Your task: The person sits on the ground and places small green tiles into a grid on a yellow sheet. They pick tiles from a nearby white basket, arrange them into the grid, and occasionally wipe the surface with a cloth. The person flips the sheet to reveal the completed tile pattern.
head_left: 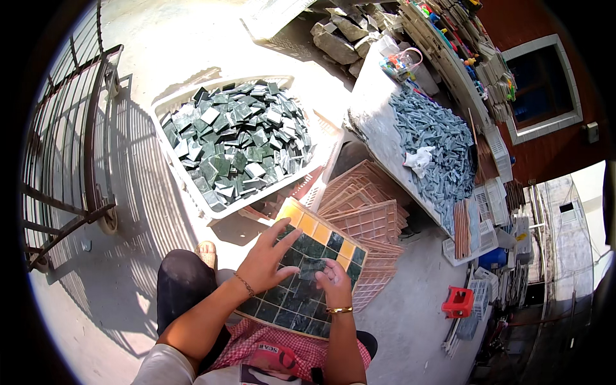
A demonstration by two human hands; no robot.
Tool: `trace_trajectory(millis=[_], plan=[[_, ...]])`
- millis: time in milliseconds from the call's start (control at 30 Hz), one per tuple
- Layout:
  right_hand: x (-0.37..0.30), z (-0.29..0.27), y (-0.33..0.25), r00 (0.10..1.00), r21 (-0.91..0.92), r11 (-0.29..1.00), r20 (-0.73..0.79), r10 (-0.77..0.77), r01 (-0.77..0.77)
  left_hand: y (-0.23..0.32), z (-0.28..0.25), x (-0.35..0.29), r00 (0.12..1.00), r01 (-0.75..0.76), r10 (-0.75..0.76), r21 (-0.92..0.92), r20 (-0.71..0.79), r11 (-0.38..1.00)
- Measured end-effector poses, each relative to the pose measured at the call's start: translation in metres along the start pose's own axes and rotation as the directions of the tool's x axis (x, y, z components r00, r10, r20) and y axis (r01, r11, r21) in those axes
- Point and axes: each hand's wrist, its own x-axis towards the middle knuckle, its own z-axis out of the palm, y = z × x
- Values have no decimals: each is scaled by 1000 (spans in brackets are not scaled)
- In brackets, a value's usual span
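On my lap rests a square grid tray [307,219], its cells yellow-orange at the far edge. Dark green square tiles [274,295] fill most of its other cells. My left hand [262,262] is open over the tray's left side, thumb and fingers spread, fingertips close to the tiles at the yellow cells. My right hand [336,282] has its fingers curled over the tray's right part, pinching a greyish-green tile [310,268] that lies between both hands. How firmly it grips is hard to see.
A white plastic crate [168,151] heaped with green tiles stands ahead. Empty grid trays [369,221] are stacked to its right. Farther right, a board [372,106] bears a pile of grey-green strips [436,138]. A metal railing [90,128] stands left; a red stool [457,301] sits right.
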Motion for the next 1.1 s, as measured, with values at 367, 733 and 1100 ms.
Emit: trace_trajectory(millis=[367, 733, 1100], plan=[[86, 6, 11, 999, -248, 969, 47, 27, -14, -25, -29, 7, 959, 280, -284, -136, -6, 950], [48, 50, -54, 978, -159, 985, 207, -29, 63, -21, -4, 10, 899, 433, -405, -196, 168, 880], [41, 43, -59, 982, -48, 999, 186, -11, 20, -8, -7, 14, 750, 653, -548, -545, 370, 526]])
